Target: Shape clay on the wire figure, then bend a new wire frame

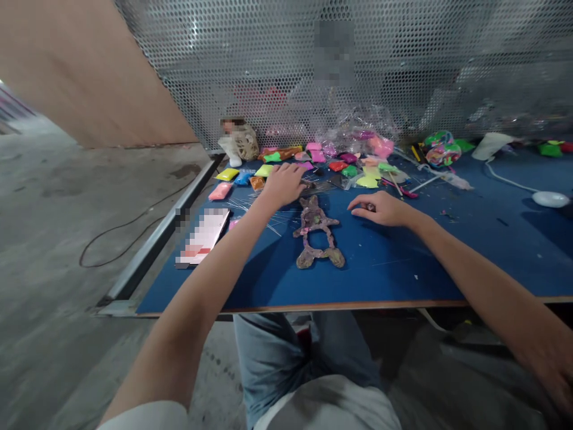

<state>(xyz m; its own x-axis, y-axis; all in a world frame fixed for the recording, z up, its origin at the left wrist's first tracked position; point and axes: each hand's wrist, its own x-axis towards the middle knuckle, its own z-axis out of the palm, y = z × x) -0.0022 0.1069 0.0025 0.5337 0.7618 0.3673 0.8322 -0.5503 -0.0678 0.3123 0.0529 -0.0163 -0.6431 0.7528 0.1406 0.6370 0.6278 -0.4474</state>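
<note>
A flat, brownish-purple clay figure (313, 220) with ears, arms and two round feet lies on the blue tabletop (394, 275) in front of me. My left hand (285, 183) reaches past its head, with fingers stretched forward and bent slightly down beside a small dark lump (308, 186). Whether the fingertips touch that lump I cannot tell. To the right of the figure, my right hand (380, 209) hovers low over the table. Its fingers are curled around a small brown lump of clay (370, 207), partly hidden by them.
Colourful clay packets (265, 171) spread along the back, below a perforated metal panel (277, 71). Thin clear sticks (273, 222) lie left of the figure, near a phone-like flat object (206, 236). A white mouse-shaped object (550, 199) with a cord sits at right.
</note>
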